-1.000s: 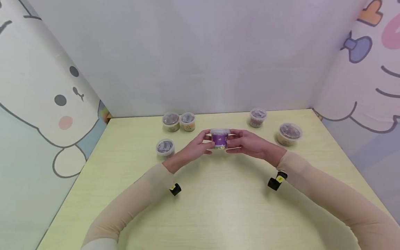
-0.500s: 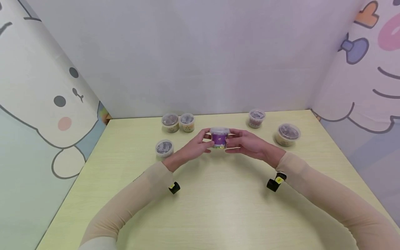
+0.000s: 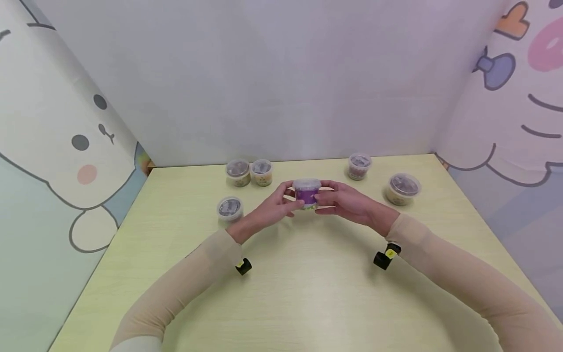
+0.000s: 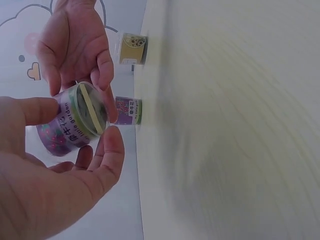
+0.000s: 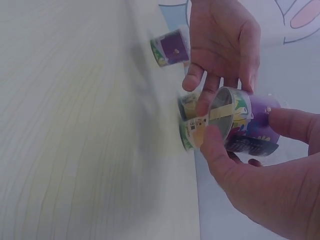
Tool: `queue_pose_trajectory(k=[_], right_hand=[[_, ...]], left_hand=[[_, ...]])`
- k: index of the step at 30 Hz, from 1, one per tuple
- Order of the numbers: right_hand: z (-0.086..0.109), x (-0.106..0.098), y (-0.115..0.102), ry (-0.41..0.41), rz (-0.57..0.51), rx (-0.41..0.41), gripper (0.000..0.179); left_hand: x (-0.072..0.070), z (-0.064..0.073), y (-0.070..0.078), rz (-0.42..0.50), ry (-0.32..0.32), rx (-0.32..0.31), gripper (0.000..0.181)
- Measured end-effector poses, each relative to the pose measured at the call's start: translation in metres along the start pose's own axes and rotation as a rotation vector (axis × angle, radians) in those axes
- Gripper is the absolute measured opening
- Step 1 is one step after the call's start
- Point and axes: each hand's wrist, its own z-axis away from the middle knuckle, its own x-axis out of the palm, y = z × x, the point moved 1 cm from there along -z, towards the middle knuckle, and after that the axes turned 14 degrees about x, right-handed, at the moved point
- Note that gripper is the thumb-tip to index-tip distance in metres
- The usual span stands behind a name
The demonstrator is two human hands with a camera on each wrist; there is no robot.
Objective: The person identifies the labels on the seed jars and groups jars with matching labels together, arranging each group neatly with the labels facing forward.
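Note:
A small round plastic tub (image 3: 306,192) with a purple label and a clear lid is held upright above the table, between both hands. My left hand (image 3: 273,208) grips its left side with thumb and fingers, and my right hand (image 3: 348,201) grips the right side. In the left wrist view, the tub (image 4: 62,127) shows printed lettering and a pale strip across its clear bottom. The right wrist view shows the same tub (image 5: 257,120), with a dark label on its side and fingers around it.
At the back left of the pale wooden table (image 3: 303,293) stand two lidded tubs (image 3: 238,172). Another tub (image 3: 229,209) is beside my left wrist. A purple tub (image 3: 359,166) and a wider tub (image 3: 402,189) stand at the right. A white wall (image 3: 281,88) rises behind.
Both hands keep their hold on the tub at about the same height. The whole head view has shifted slightly, so everything appears a little further left.

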Motion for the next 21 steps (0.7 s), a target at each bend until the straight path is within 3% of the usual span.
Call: queue_pose_trajectory(k=[6,14,21], right_hand=[[0.0015,0.0030,-0.0021,-0.009,-0.007,-0.026,0.062],[0.0033,0.0031,-0.0036,-0.020,-0.011,-0.025,0.067],[0.0029,0.0006,-0.0054,-0.015,-0.023,-0.040,0.069]], left_hand=[[-0.0008,0.0003,-0.0019,0.021,-0.002,0.022,0.062],[0.0000,0.0024,-0.0032,-0.045,0.014,0.089,0.069],[-0.0004,0.0033,0.0006,-0.043,0.026,0.113,0.068]])
